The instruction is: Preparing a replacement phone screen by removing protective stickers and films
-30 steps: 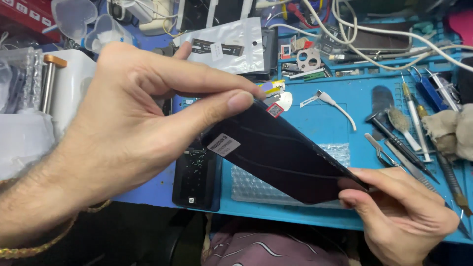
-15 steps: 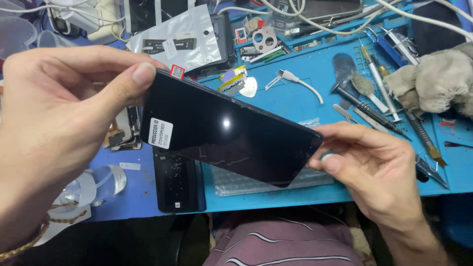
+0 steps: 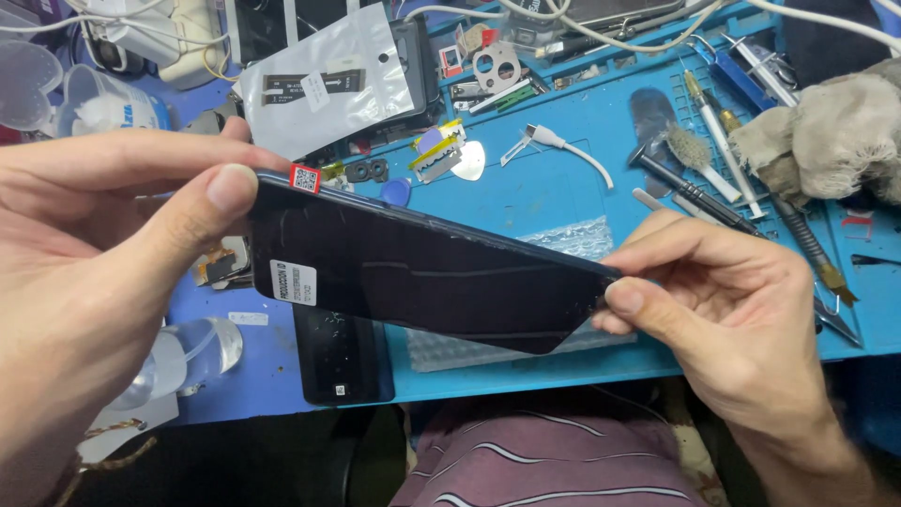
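My left hand [image 3: 103,282] sat at the left edge of the view, grip closed on the upper-left end of the black phone screen panel [image 3: 422,277]: thumb pressed flat on the front near the corner, other fingers behind it. The panel hung in the air over the blue repair mat [image 3: 554,188], tilted, w/ its left end higher and its right end lower, dark glass toward me. A small red-and-white sticker [image 3: 305,178] stuck up at its top-left corner, and a white label [image 3: 293,282] sat on the glass just below my thumb.

Under the panel, a 2nd dark phone [image 3: 343,357] lay flat near the front edge of the counter, and a strip of clear bubble wrap [image 3: 563,239] showed past the panel's top edge. Further back lay a silvery anti-static bag [image 3: 324,80] w/ a black part inside, then a white triangular pick [image 3: 469,161] and a blue pick [image 3: 396,192], then a short white cable [image 3: 563,148].

My right hand [image 3: 741,319] had its grip closed on the panel's lower-right corner, thumb on the front, forefinger over the top edge. Behind it, a small brush [image 3: 690,150], a black-handled tool [image 3: 694,192] and tweezers lay on the mat; a grey rag [image 3: 826,136] was bunched at the far right. My striped shirt [image 3: 535,460] showed at the bottom.
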